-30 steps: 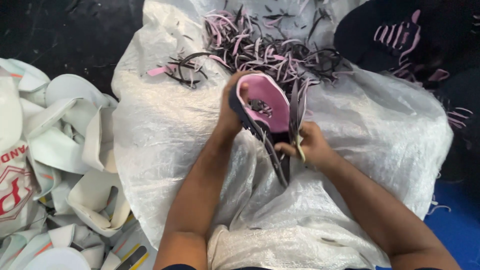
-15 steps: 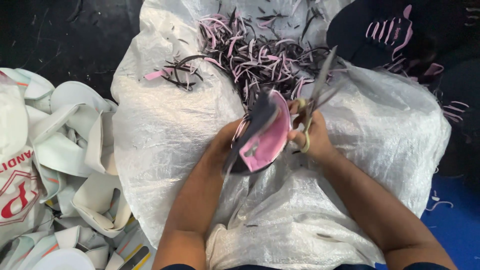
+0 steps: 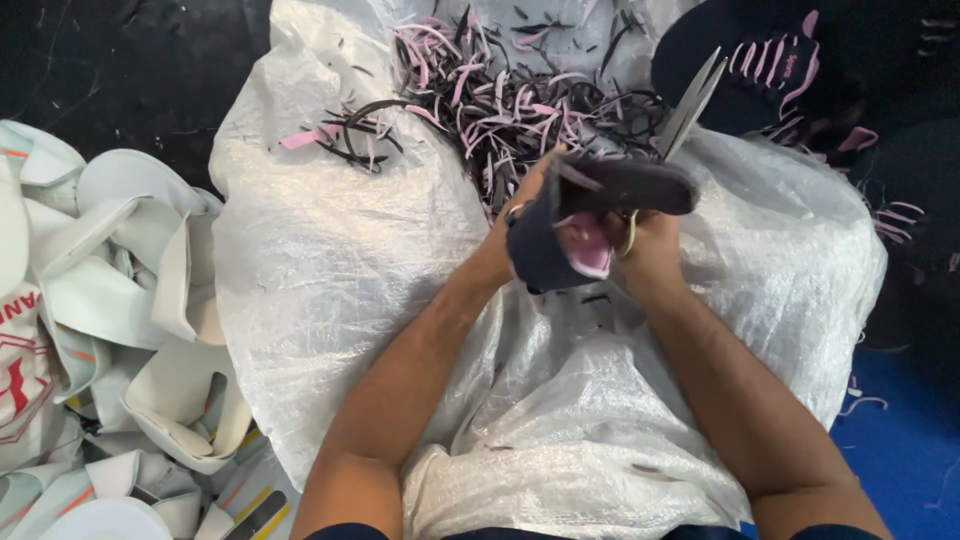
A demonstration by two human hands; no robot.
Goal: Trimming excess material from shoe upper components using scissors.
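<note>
- Centrally, over the middle of the white woven sack (image 3: 330,270) spread across the person's lap, the left hand (image 3: 515,225) is wrapped round the dark navy sole piece (image 3: 600,215), fingers curled over its far edge and the pink inner face turned down toward the lap.
- The right hand (image 3: 650,250) is closed through the handles of the scissors (image 3: 690,100), whose blades stand parted and point up toward the far right edge of the sack, touching the sole's upper rim.
- Judging by how it bends in the grip, the sole looks light, soft and springy foam, not slippery or fragile; holding it at the thick folded middle, as the left hand does, should keep the thin rim steady.
- A heap of pink and dark trimmings (image 3: 510,95) lies at the far edge of the sack; pale white strap pieces (image 3: 120,300) are piled off its left edge, more dark soles (image 3: 760,60) beyond the far right corner.
- Compared with half a second ago, the sole has rolled over: its pink face then showed openly, now mostly the navy side shows, and the scissors have tilted further right.
</note>
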